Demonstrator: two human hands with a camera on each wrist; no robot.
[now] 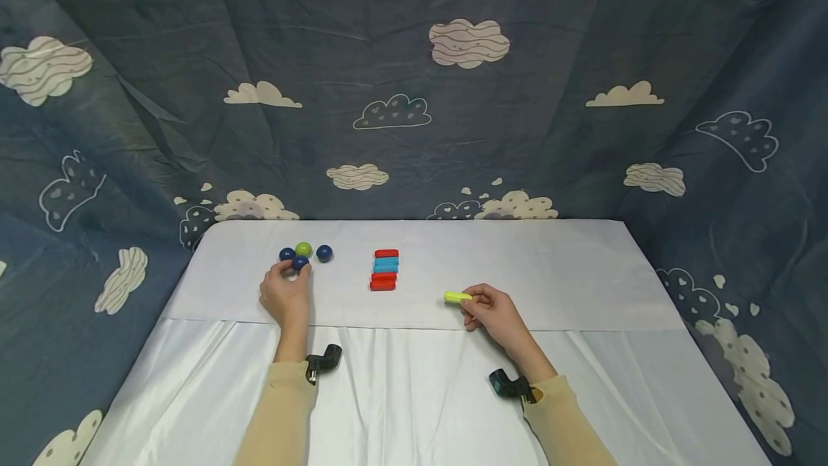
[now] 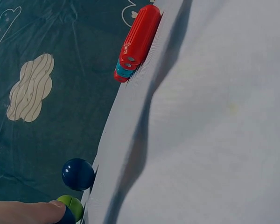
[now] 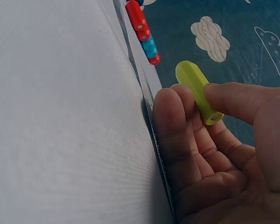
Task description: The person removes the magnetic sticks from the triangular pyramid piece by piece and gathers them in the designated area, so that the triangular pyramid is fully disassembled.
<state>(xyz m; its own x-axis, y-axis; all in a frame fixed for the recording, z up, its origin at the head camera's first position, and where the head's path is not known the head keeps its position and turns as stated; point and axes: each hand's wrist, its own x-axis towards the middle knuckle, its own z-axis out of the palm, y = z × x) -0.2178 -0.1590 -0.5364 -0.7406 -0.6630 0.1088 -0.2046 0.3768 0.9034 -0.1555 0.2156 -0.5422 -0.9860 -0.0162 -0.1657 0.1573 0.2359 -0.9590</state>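
Note:
My left hand (image 1: 287, 298) pinches a dark blue ball (image 1: 300, 263) between thumb and finger at the left of the table. Close behind it lie a green ball (image 1: 303, 249) and a second blue ball (image 1: 287, 254), while a third blue ball (image 1: 325, 254) sits slightly to the right. In my right hand (image 1: 494, 315), thumb and fingers grip a yellow-green magnetic rod (image 3: 196, 91), ribbed along its side, with a small metal tip showing at one end. The rod points leftward in the head view.
Between the hands, several red magnetic rods (image 1: 383, 285) and light blue rods (image 1: 386, 265) lie side by side in a short column. White cloth covers the table (image 1: 550, 257). A dark curtain (image 1: 517, 135) with cloud prints hangs behind and at both sides.

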